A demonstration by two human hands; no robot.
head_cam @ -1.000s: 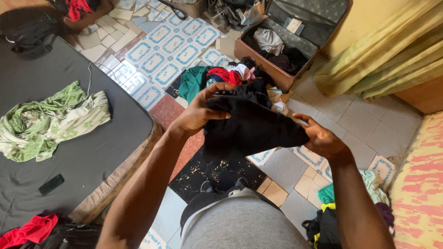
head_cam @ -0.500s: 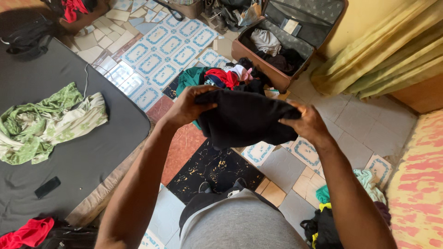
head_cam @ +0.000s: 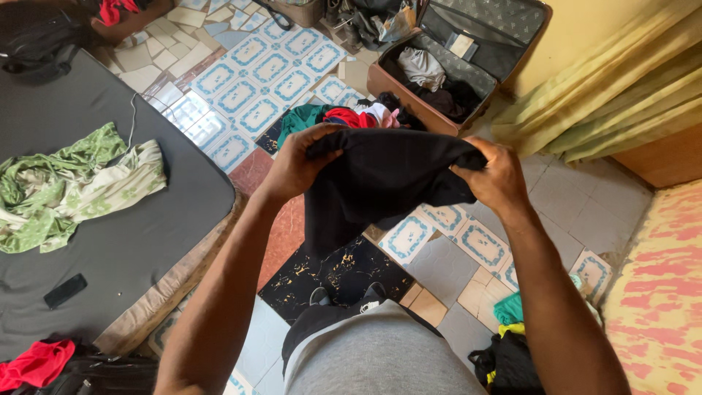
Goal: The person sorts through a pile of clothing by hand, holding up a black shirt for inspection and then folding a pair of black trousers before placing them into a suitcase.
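Both my hands hold a black garment (head_cam: 376,183) up in front of me. My left hand (head_cam: 296,164) pinches its upper left edge, and my right hand (head_cam: 497,175) grips its upper right edge. The cloth hangs down between them, partly unfolded, above the tiled floor. Behind it lies a pile of clothes (head_cam: 344,117) in green, red and white, partly hidden by the garment.
An open brown suitcase (head_cam: 439,69) with clothes stands at the back. A dark mattress (head_cam: 124,219) on the left bears a green patterned cloth (head_cam: 69,186) and a black phone (head_cam: 64,290). Yellow curtains (head_cam: 607,88) hang right; a bag and clothes (head_cam: 512,344) lie lower right.
My hands have moved apart and up, spreading the black garment from a bundle into a hanging sheet. My right hand shifted from under the cloth to gripping its top edge.
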